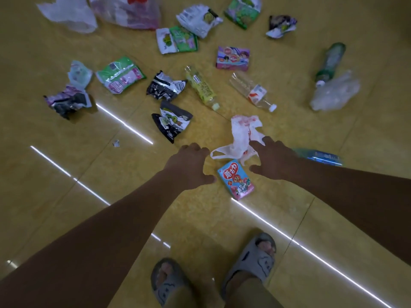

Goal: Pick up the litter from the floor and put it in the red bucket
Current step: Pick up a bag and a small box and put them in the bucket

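Litter lies scattered over the yellow tiled floor. A small blue and pink carton (236, 179) lies between my two hands. Just beyond it lies a crumpled white and red plastic bag (240, 135). My left hand (190, 166) hovers left of the carton, fingers loosely curled, holding nothing. My right hand (272, 160) reaches in from the right with fingers spread, its fingertips at the bag's edge. Farther out lie a yellow bottle (201, 86), a clear bottle (252, 92) and several snack wrappers (172, 121). The red bucket is not in view.
A green bottle (331, 61) and a clear crumpled bag (335, 92) lie at the right. A blue wrapper (320, 156) sticks out behind my right forearm. White plastic bags (69, 14) lie at the top left. My feet in grey slippers (251, 258) stand at the bottom.
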Demonstrator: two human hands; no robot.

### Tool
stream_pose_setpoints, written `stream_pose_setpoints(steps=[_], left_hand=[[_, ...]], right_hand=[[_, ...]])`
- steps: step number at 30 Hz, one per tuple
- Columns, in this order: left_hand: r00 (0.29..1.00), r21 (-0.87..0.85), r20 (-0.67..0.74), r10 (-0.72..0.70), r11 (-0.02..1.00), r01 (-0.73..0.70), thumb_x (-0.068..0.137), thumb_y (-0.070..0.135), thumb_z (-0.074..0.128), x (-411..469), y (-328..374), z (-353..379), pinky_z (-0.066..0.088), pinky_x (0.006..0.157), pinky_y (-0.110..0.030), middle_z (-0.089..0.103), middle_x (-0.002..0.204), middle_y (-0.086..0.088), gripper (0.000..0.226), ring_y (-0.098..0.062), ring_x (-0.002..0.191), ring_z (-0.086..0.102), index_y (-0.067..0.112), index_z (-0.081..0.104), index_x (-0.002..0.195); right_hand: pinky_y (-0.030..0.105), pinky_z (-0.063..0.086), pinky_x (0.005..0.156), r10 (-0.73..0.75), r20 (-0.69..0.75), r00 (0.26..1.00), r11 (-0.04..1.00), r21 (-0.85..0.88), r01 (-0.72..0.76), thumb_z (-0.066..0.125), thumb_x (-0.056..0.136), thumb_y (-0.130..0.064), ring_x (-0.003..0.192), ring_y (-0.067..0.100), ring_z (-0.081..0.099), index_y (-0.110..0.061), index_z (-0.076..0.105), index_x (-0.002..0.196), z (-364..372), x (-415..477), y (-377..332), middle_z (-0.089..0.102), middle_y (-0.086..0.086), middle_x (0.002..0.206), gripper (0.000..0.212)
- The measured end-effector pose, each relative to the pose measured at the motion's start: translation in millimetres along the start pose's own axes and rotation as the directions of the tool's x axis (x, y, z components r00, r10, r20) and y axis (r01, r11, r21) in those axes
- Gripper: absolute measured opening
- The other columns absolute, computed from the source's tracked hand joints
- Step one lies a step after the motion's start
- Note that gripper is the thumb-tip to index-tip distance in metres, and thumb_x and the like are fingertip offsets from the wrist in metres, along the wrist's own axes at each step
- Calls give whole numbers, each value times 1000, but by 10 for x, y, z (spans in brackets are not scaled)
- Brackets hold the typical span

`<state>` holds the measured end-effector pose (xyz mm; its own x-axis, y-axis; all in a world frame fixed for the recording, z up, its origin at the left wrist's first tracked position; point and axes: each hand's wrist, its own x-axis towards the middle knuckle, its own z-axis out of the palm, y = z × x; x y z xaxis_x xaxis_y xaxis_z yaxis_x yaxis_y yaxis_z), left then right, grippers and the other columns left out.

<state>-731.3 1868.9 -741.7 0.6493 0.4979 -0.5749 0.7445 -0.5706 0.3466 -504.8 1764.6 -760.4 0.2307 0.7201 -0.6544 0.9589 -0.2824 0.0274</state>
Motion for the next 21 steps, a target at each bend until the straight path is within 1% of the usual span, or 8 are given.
stream_pose_setpoints(steps=[2, 4, 6, 8, 11, 13, 17, 21], left_hand=[[998, 124, 29, 61, 990, -64, 72, 62, 70, 130, 95, 164, 38, 106, -47, 39, 144, -5, 86, -27, 135, 33, 24, 38, 143], [991, 236, 65, 115, 964, -127, 72, 64, 68, 288, 179, 347, 28, 112, -52, 32, 150, -7, 90, -29, 141, 24, 26, 33, 145], [984, 295, 103, 145, 940, -170, 72, 65, 68, 450, 240, 520, 20, 115, -56, 22, 156, -7, 95, -30, 145, 14, 28, 25, 148], [976, 323, 134, 171, 924, -206, 72, 64, 69, 591, 282, 654, 16, 116, -58, 15, 159, -6, 100, -31, 148, 7, 30, 18, 151], [969, 356, 153, 196, 903, -239, 71, 62, 71, 793, 324, 850, 16, 115, -59, 13, 159, -5, 103, -32, 148, 5, 30, 16, 152], [967, 384, 152, 203, 890, -247, 71, 61, 73, 904, 324, 973, 16, 114, -60, 10, 160, -6, 106, -33, 148, 2, 30, 13, 152], [964, 418, 170, 204, 871, -258, 70, 52, 78, 1104, 305, 1215, 19, 113, -62, -6, 162, -4, 115, -37, 148, -5, 34, 1, 152], [958, 442, 184, 220, 852, -281, 71, 43, 81, 1270, 298, 1444, 19, 113, -64, -20, 160, -1, 120, -39, 147, -11, 38, -8, 151]], right_hand=[[47, 42, 103, 22, 35, 999, 998, 50, -24, 57, 87, -58, 126, 44, 43, -25, 16, 153, 175, 58, 91, 29, 20, 148, 85], [48, 39, 105, 34, 60, 998, 996, 82, -38, 57, 86, -59, 130, 45, 40, -27, 13, 154, 348, 157, 167, 24, 22, 151, 87], [48, 39, 106, 40, 65, 997, 993, 107, -47, 58, 86, -59, 133, 46, 37, -30, 12, 154, 514, 291, 231, 18, 22, 153, 87], [50, 36, 108, 36, 39, 999, 992, 123, -40, 59, 84, -60, 137, 47, 31, -33, 10, 154, 663, 441, 274, 10, 23, 156, 89], [54, 30, 112, 23, 16, 1000, 990, 140, -25, 59, 83, -62, 143, 49, 18, -38, 6, 153, 859, 676, 340, -2, 24, 159, 91], [55, 29, 112, 14, 3, 1000, 990, 141, -14, 59, 84, -61, 144, 48, 14, -41, 4, 153, 934, 812, 367, -7, 23, 159, 90], [55, 26, 114, -4, -17, 1000, 990, 142, 6, 58, 89, -54, 144, 50, 8, -45, 1, 152, 994, 1080, 413, -18, 20, 159, 86], [58, 26, 114, -25, -23, 999, 989, 146, 28, 57, 90, -51, 144, 54, 0, -48, -6, 151, 1101, 1391, 446, -30, 17, 156, 87]])
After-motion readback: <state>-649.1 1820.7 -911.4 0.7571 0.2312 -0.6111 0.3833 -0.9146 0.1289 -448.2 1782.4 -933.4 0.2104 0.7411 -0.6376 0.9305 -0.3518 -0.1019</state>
